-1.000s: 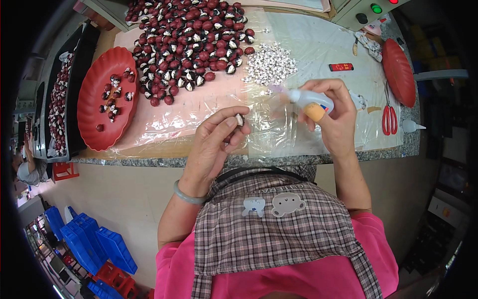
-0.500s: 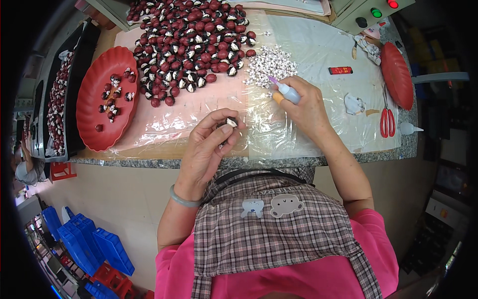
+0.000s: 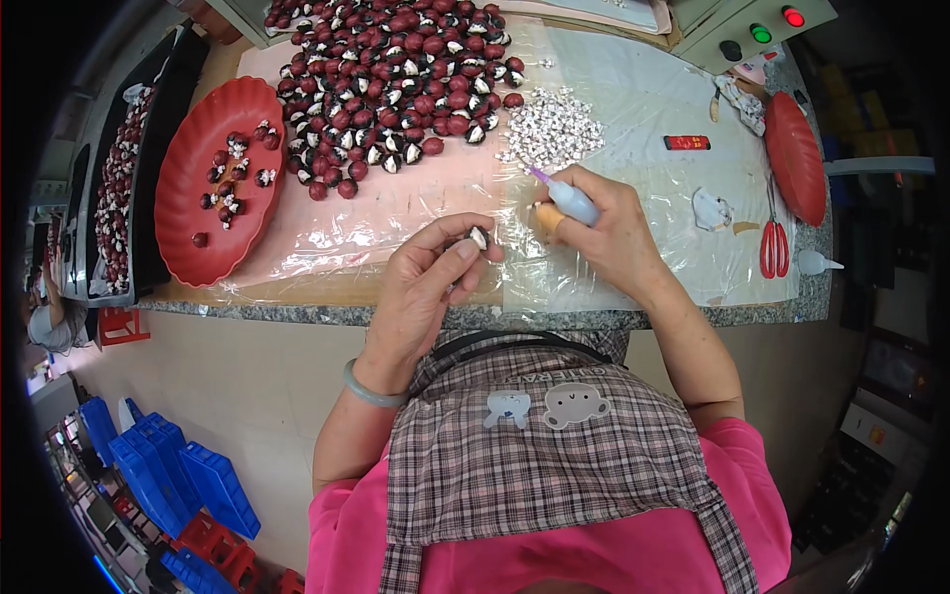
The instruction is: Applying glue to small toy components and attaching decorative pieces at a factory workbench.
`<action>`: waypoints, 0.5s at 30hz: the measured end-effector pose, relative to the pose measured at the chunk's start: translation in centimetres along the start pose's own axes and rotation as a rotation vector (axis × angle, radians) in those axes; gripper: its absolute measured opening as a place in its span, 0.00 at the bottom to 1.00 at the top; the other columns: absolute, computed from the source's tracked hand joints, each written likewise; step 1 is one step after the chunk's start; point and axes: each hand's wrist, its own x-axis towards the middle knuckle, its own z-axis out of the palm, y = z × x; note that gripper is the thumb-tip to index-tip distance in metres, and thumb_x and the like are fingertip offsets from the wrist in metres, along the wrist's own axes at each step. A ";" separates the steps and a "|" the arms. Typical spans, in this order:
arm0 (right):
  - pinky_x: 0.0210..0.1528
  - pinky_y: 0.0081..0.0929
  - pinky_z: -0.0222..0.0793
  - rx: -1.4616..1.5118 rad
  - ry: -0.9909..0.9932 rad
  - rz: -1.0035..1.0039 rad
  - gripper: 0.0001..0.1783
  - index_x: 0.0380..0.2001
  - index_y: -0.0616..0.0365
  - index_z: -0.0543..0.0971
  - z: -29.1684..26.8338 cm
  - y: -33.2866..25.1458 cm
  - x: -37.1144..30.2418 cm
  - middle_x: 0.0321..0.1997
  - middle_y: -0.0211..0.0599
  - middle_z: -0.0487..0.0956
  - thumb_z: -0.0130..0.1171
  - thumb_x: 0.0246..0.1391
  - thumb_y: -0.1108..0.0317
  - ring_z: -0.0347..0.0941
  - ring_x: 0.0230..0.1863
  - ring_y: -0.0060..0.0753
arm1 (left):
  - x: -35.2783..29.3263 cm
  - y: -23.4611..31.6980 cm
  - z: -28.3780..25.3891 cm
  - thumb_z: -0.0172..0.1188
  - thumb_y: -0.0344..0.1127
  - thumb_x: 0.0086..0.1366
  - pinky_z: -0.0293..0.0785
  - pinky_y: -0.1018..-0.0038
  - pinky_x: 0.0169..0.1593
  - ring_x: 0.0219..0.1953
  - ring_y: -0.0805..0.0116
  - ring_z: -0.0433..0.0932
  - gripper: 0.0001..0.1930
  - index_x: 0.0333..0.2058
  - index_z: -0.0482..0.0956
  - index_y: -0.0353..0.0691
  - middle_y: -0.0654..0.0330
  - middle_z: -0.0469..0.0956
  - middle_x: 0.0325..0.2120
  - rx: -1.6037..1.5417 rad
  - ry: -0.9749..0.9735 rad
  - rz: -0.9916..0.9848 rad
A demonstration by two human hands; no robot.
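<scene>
Granite edging [image 3: 554, 321] runs along the near side of the workbench, its top covered by clear plastic sheeting [image 3: 643, 262]. At the far right I note a control box [image 3: 705, 48] with 1 green light [image 3: 760, 34] and 1 red light [image 3: 792, 16], both lit. Blue crates [image 3: 153, 470] stand on the floor at lower left.

2 piles lie on the bench: a large heap of dark-red balls [image 3: 396, 89] with black and white parts, and to its right a smaller heap of white pieces [image 3: 556, 129]. To the left, 1 scalloped red tray [image 3: 183, 178] holds several loose balls.

Left hand [image 3: 426, 272]: thumb and forefinger pinch 1 black-and-white piece [image 3: 479, 238], raised above the near part of the sheeting; remaining fingers curled behind it. Right hand [image 3: 618, 223]: fingers wrapped about a squeeze bottle [image 3: 574, 204], its purple nozzle [image 3: 539, 175] at the near edge of the white heap; contact there cannot be determined. Its thumb wears an orange covering [image 3: 547, 217]. Red-handled scissors [image 3: 775, 247] lie well to the right.
</scene>
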 end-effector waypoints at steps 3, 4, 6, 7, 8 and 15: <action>0.26 0.16 0.70 0.246 -0.110 0.105 0.07 0.34 0.64 0.77 0.1 -2.1 -1.0 0.31 0.31 0.75 0.59 0.50 0.76 0.73 0.25 0.17 | 0.0 0.0 0.4 0.51 0.31 0.67 0.57 0.89 0.24 0.24 0.85 0.63 0.13 0.50 0.73 0.37 0.61 0.78 0.32 0.084 -0.030 0.001; 0.25 0.15 0.70 0.331 -0.123 0.124 0.07 0.33 0.64 0.77 0.3 -2.2 -1.2 0.30 0.32 0.76 0.61 0.49 0.77 0.73 0.25 0.18 | -0.1 0.0 0.7 0.52 0.31 0.67 0.57 0.89 0.25 0.24 0.85 0.62 0.14 0.50 0.73 0.38 0.61 0.78 0.31 0.105 -0.012 0.003; 0.25 0.15 0.70 0.394 -0.116 0.126 0.07 0.33 0.63 0.77 0.6 -2.6 -1.6 0.28 0.31 0.77 0.59 0.48 0.77 0.73 0.24 0.17 | -0.1 0.0 0.9 0.52 0.31 0.67 0.57 0.89 0.25 0.24 0.85 0.62 0.14 0.50 0.72 0.39 0.62 0.78 0.31 0.127 0.003 0.004; 0.25 0.15 0.69 0.455 -0.111 0.128 0.07 0.34 0.62 0.77 0.8 -2.7 -1.7 0.26 0.31 0.78 0.58 0.48 0.77 0.72 0.23 0.15 | -0.1 -0.2 0.8 0.52 0.31 0.67 0.57 0.89 0.25 0.24 0.85 0.62 0.14 0.50 0.72 0.39 0.62 0.78 0.31 0.168 -0.027 0.021; 0.25 0.15 0.69 0.457 -0.110 0.129 0.07 0.34 0.62 0.77 0.9 -2.7 -1.7 0.26 0.31 0.78 0.58 0.48 0.77 0.72 0.23 0.15 | 0.0 -0.3 0.7 0.52 0.32 0.67 0.57 0.89 0.26 0.24 0.86 0.62 0.14 0.50 0.72 0.39 0.63 0.77 0.31 0.208 -0.055 0.037; 0.24 0.16 0.70 0.337 -0.084 0.113 0.06 0.32 0.63 0.77 1.1 -2.4 -2.1 0.26 0.31 0.79 0.61 0.48 0.76 0.73 0.23 0.16 | 0.0 -0.3 1.1 0.51 0.32 0.68 0.60 0.87 0.27 0.24 0.85 0.62 0.13 0.50 0.72 0.39 0.64 0.77 0.30 0.243 -0.047 0.031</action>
